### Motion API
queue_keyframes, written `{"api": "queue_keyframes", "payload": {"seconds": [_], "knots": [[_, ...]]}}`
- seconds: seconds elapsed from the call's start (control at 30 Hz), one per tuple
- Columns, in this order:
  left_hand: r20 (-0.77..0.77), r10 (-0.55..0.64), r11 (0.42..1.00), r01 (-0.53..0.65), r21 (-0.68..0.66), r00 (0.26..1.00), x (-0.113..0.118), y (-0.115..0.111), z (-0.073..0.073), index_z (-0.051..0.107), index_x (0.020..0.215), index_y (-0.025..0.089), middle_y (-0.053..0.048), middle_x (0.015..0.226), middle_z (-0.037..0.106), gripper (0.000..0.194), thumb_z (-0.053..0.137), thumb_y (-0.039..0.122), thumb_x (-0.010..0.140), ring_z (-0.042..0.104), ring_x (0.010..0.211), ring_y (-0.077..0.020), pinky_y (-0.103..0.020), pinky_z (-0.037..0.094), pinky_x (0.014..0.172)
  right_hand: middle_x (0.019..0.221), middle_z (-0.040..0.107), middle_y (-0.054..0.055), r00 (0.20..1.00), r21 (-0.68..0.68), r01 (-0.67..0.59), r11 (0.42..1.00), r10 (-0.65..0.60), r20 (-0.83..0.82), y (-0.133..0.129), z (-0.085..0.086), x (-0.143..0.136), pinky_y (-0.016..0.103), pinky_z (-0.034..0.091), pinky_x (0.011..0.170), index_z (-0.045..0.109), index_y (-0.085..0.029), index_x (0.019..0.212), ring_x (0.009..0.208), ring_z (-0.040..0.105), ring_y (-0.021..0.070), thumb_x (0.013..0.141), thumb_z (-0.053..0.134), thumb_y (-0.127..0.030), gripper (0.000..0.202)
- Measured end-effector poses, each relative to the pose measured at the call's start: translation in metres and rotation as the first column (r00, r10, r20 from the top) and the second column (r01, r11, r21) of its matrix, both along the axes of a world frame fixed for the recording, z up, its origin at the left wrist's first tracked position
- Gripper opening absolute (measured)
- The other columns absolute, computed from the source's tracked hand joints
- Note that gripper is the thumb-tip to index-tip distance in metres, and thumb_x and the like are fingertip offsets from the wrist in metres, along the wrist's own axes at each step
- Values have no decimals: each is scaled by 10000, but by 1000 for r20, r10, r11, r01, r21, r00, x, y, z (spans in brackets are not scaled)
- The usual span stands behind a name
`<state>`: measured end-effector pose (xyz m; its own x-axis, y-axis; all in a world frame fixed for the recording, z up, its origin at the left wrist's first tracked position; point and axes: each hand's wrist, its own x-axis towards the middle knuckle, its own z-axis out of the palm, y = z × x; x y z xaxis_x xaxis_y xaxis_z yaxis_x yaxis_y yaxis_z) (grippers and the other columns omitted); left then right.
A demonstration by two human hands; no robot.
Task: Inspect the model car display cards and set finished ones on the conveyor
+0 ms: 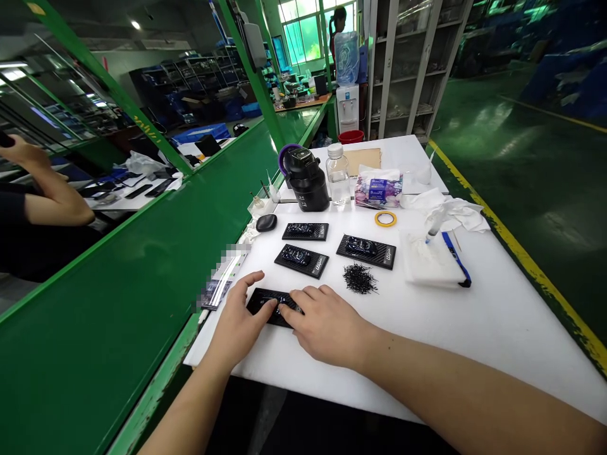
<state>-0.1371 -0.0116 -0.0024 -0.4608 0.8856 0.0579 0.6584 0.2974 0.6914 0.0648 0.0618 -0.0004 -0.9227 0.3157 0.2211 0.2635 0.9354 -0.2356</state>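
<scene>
A black base with a small dark model car (279, 298) lies flat near the table's front edge. My left hand (241, 319) is at its left side, thumb on the model and index finger stretched out, apart from the thumb. From the right, my right hand (322, 319) rests over the base, its thumb and fingertips at the model; what they pinch, if anything, is too small to tell. Beyond are three similar bases with cars, one at the back (306, 231), one in the middle (302, 260) and one at the right (367, 251). A pile of thin black pieces (360, 279) lies beside them.
On the white table (512, 328) stand a black jug (308, 186), a clear bottle (338, 177), a tissue pack (378, 189) and yellow tape (386, 218). White cloth (429, 262) lies right. A green partition (142, 272) borders the left; another person's arm (57, 196) shows beyond.
</scene>
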Motion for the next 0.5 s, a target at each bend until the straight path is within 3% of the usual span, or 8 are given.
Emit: {"api": "queue_keyframes", "payload": {"seconds": [0.23, 0.5], "knots": [[105, 33, 999, -32, -16, 994, 0, 1, 7, 516, 1297, 250, -101, 1459, 509, 550, 625, 469, 804, 433, 1384, -316, -535, 354, 1134, 1168, 602, 103, 1000, -32, 20, 999, -20, 16, 0, 6, -1, 430, 452, 852, 564, -166, 1322, 1054, 539, 275, 960, 532, -189, 364], [11, 1, 1000, 0, -27, 1000, 1, 2, 1, 555, 1156, 250, -93, 1465, 512, 403, 626, 405, 791, 441, 1378, -322, -551, 324, 1138, 1126, 601, 97, 999, -20, 42, 999, -41, 19, -1, 7, -2, 425, 452, 816, 611, -174, 1214, 994, 553, 269, 942, 534, -163, 283]]}}
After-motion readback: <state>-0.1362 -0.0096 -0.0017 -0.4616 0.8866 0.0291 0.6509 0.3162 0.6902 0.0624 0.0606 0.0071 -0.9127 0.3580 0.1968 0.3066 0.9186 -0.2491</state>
